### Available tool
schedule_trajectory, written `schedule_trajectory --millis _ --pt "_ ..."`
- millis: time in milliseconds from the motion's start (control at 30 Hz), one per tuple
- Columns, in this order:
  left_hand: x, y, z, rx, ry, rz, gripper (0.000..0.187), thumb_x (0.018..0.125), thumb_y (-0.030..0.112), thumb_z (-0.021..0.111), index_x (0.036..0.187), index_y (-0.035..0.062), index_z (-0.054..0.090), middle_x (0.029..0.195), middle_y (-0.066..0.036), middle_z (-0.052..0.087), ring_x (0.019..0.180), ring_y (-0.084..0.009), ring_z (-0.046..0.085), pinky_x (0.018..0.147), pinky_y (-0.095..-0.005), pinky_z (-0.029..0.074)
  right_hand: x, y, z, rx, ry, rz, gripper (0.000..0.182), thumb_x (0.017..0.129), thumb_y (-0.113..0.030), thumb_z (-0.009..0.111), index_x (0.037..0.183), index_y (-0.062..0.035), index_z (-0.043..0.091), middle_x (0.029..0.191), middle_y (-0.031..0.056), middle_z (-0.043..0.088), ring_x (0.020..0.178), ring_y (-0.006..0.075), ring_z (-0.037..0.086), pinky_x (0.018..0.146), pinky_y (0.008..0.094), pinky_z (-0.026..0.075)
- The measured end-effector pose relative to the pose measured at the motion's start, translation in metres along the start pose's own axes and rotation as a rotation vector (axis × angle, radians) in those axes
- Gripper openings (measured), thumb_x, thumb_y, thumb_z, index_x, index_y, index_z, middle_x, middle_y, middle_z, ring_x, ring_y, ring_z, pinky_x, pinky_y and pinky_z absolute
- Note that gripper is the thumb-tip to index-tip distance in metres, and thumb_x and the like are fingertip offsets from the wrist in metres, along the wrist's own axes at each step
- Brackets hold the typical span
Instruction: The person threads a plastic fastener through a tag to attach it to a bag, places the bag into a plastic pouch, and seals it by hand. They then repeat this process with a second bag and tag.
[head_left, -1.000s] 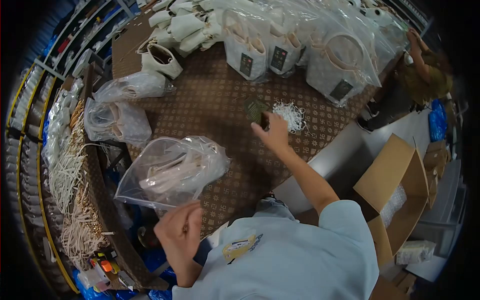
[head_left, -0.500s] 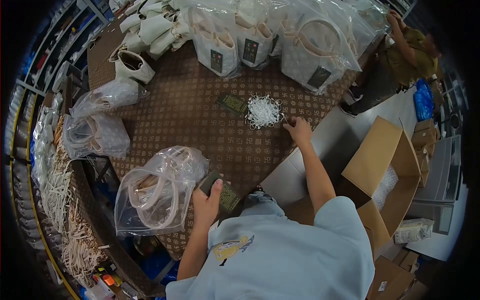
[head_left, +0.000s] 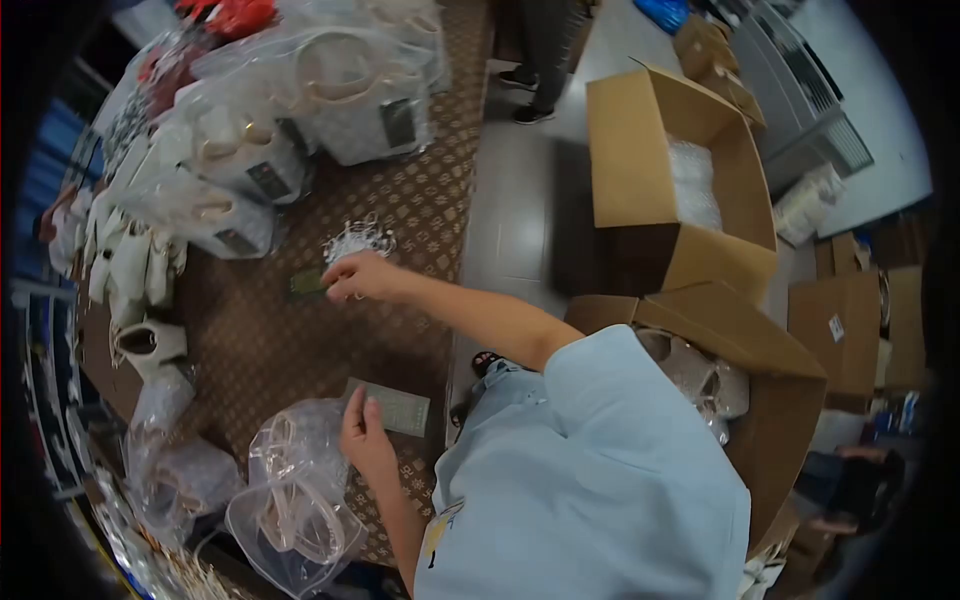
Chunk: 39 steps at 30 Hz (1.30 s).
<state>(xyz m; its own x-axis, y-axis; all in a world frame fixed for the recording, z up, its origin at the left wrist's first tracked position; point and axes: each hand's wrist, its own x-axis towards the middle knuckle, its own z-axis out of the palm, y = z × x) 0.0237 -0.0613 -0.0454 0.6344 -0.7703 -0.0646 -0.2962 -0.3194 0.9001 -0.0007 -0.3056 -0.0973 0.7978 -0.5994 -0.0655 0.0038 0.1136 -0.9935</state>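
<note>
My left hand (head_left: 369, 437) holds a flat grey-green card (head_left: 400, 408) at the table's near edge, the thumb over its left end. Farther up, my right hand (head_left: 362, 277) is over the patterned brown table (head_left: 300, 350), fingers curled together, just below a pile of white string loops (head_left: 362, 240). Whatever lies between those fingers is too small to make out. A dark green card (head_left: 306, 282) lies just left of the right fingertips. Beside my left hand is a clear plastic bag with a pale handbag (head_left: 295, 510) in it.
Plastic-wrapped handbags (head_left: 365, 110) stand at the table's far side, unwrapped white bags (head_left: 130, 265) at the left. Open cardboard boxes (head_left: 630, 160) stand on the floor to the right. A person's legs (head_left: 548, 50) show beyond the table; another person (head_left: 850, 490) is at the lower right.
The view has swung to the right. My right hand has moved from the right of the string pile to its near side, beside the dark green card. My left hand still holds its card.
</note>
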Motion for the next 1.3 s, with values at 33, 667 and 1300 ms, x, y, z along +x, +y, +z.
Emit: schedule_trajectory --millis 33,667,1300 --pt "0.01 0.001 0.001 -0.243 0.036 -0.114 0.034 0.089 0.015 0.057 0.119 -0.0008 0.055 0.099 -0.007 0.063 0.084 -0.0131 0.059 0.074 -0.0242 0.048 -0.001 -0.005 0.019 0.199 -0.009 0.036 0.028 0.074 -0.012 0.071 0.099 -0.001 0.066 0.085 0.0053 0.066 0.073 0.0101 0.061 0.065 0.0233 0.049" --pt "0.06 0.021 -0.024 -0.354 0.226 0.013 0.026 0.093 0.023 0.053 0.089 -0.0013 0.061 0.085 -0.002 0.061 0.075 -0.0097 0.053 0.07 -0.0243 0.044 -0.059 -0.089 0.031 -0.589 -0.008 -0.762 0.023 0.076 -0.018 0.068 0.098 -0.0134 0.068 0.094 0.0061 0.064 0.106 0.0261 0.053 0.091 0.0384 0.039" --pt "-0.032 0.07 -0.055 -0.277 0.203 0.112 0.036 0.094 0.023 0.05 0.124 0.0042 0.045 0.083 -0.012 0.059 0.069 -0.0167 0.057 0.06 -0.027 0.045 -0.081 -0.148 0.06 -0.462 -0.461 -0.797 0.012 0.075 -0.008 0.069 0.084 -0.0068 0.061 0.082 0.005 0.059 0.084 0.0224 0.057 0.095 0.0416 0.038"
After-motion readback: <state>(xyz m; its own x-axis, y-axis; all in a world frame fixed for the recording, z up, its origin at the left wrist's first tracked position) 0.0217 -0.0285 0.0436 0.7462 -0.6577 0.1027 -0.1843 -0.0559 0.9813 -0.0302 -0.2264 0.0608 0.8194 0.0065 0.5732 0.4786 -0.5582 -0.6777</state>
